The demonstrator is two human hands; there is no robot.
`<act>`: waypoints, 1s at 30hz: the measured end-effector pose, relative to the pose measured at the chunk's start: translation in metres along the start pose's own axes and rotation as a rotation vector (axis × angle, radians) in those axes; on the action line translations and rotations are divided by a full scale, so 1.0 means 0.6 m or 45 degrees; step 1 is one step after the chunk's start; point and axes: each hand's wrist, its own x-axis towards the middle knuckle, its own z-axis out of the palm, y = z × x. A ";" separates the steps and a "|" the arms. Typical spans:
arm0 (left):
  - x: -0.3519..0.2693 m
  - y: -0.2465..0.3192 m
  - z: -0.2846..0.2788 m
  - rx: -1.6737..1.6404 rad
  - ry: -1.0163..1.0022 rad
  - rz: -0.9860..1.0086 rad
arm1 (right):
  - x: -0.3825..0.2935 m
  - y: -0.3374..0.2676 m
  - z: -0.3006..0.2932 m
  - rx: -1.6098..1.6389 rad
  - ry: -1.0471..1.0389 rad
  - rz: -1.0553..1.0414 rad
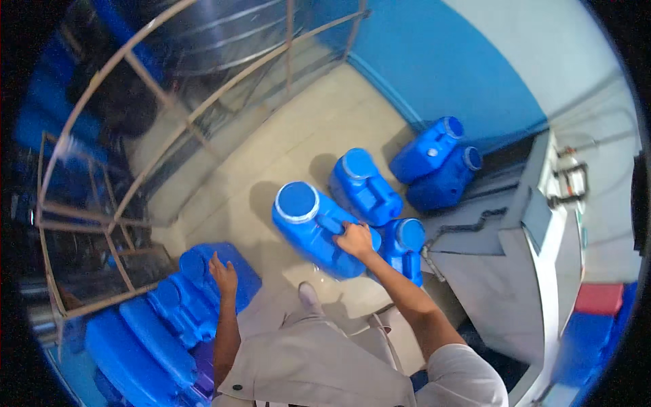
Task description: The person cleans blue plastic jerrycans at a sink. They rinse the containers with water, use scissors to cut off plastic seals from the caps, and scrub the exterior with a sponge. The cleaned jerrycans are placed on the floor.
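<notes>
My right hand [356, 239] is closed around the moulded handle of a large blue plastic jerrycan [315, 229], whose wide round cap has a pale ring. The jerrycan is tilted, its cap end pointing away to the left. My left hand [223, 274] has its fingers apart, above or beside another blue jerrycan [244, 280] at lower left; whether it touches is unclear. Just beyond the held jerrycan stands a blue jerrycan [363, 188], and a further one [409, 236] is close to my right forearm.
Two more blue jerrycans [424, 152] stand by the blue wall [422, 66]. Several blue containers [137, 351] crowd the lower left. A metal frame [190, 119] curves across the left, with a large dark tank behind it. A grey cabinet-like unit [488, 274] stands at right.
</notes>
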 end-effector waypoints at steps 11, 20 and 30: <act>-0.009 0.597 -0.267 -0.809 0.079 0.711 | -0.717 0.248 -0.540 1.551 0.641 -0.120; -0.410 1.194 -0.425 -0.931 0.220 1.532 | -1.164 0.566 -0.583 1.970 1.686 -0.054; -0.859 1.481 -0.280 -1.054 -0.276 2.448 | -1.199 0.798 -0.667 2.049 1.969 -0.021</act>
